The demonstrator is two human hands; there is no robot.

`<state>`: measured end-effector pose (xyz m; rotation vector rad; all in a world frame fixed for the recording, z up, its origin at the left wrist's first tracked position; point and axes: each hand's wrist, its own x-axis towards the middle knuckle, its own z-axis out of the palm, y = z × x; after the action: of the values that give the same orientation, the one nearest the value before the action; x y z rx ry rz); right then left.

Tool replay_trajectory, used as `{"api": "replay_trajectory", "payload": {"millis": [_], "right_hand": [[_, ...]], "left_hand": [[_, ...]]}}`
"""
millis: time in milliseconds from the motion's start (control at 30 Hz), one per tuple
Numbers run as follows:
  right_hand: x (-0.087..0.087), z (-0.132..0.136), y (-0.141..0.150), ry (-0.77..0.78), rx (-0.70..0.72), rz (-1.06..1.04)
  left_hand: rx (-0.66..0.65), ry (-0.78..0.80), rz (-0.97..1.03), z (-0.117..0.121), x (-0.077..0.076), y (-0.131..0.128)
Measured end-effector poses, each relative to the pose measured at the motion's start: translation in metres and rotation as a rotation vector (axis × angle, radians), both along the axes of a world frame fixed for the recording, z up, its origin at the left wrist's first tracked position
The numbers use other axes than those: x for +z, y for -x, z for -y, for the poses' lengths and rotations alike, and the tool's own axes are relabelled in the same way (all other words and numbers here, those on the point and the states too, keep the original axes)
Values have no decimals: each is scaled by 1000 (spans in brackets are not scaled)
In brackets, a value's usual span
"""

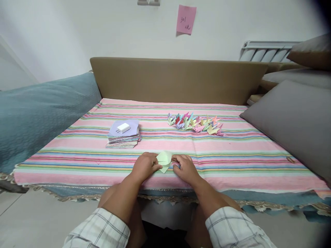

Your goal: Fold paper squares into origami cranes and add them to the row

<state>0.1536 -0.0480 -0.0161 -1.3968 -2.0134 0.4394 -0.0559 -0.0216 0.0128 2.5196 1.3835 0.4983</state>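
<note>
A pale green folded paper (164, 160) lies on the striped cloth (232, 155) near its front edge. My left hand (145, 166) pinches the paper's left side with curled fingers. My right hand (184, 167) presses on its right side, fingers bent onto the fold. Farther back, a stack of coloured paper sheets (123, 137) with a lilac top sheet carries a small white charger block (123, 128). A heap of several folded paper cranes (196, 124) in mixed colours lies at the back right of the cloth.
A tan headboard-like panel (176, 81) stands behind the cloth. A teal blanket (38, 113) is on the left, and grey cushions (294, 120) are on the right. A pink note (186, 19) sticks to the wall. My knees in checked shorts (103, 230) sit below the front edge.
</note>
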Motion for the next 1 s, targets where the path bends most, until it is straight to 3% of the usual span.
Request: {"api": "replay_trajectory", "payload": {"millis": [133,300,600,833,1000], "right_hand": [[-1,0,0,-3,-2,2],[0,0,0,8,-9,10],[-1,0,0,6,-10,-5],[0,0,0,7,-11,-1],[0,0,0,-4,-8,-13]], "left_hand": [[69,-31,17,3,1,-2],[-48,-122,-18,5,-2,-2],[-57,-168,-101,2,-2,-6],[-51,-104,18,-5,-9,-4],[-53,-20,7,-4,-6,-2]]}}
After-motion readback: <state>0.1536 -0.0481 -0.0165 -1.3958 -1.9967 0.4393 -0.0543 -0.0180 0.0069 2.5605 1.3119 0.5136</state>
